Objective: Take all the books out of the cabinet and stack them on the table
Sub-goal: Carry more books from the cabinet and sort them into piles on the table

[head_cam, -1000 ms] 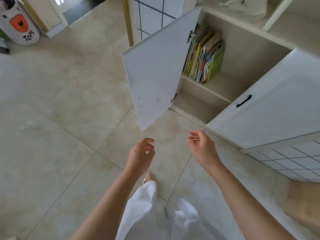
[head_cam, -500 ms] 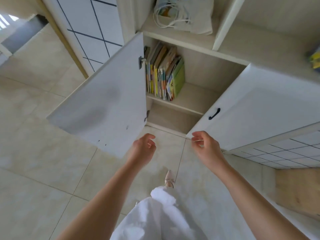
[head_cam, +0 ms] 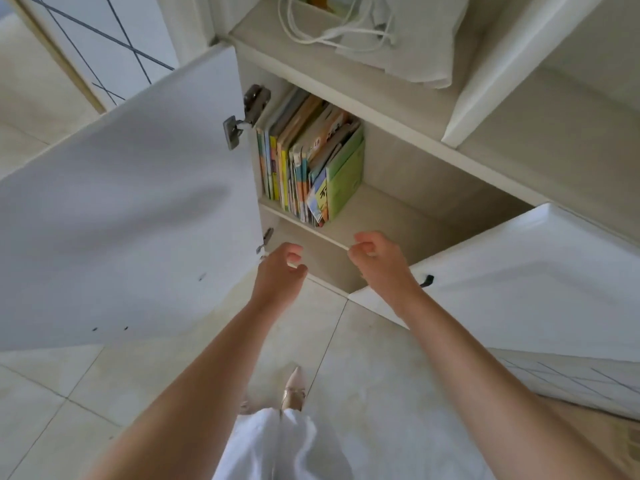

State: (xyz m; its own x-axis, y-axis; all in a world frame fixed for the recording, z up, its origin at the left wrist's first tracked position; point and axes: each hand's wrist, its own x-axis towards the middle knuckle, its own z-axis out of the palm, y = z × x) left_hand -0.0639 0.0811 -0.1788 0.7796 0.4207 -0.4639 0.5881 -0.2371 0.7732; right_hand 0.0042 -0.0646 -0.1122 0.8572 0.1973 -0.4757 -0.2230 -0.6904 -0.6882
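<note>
Both hands reach toward the open cabinet [head_cam: 398,209] with fingers loosely curled, holding nothing. The left hand [head_cam: 278,271] hangs just beside the lower edge of the left door [head_cam: 121,220]; the right hand [head_cam: 377,259] is near the front lip of the shelf [head_cam: 367,216]. Just beyond and between them, the books [head_cam: 308,161] stand upright on that shelf, packed against the cabinet's left wall. Right of the right hand, the other door [head_cam: 519,271] stands open. Farther up, a white cloth bag [head_cam: 408,36] lies on the upper shelf.
</note>
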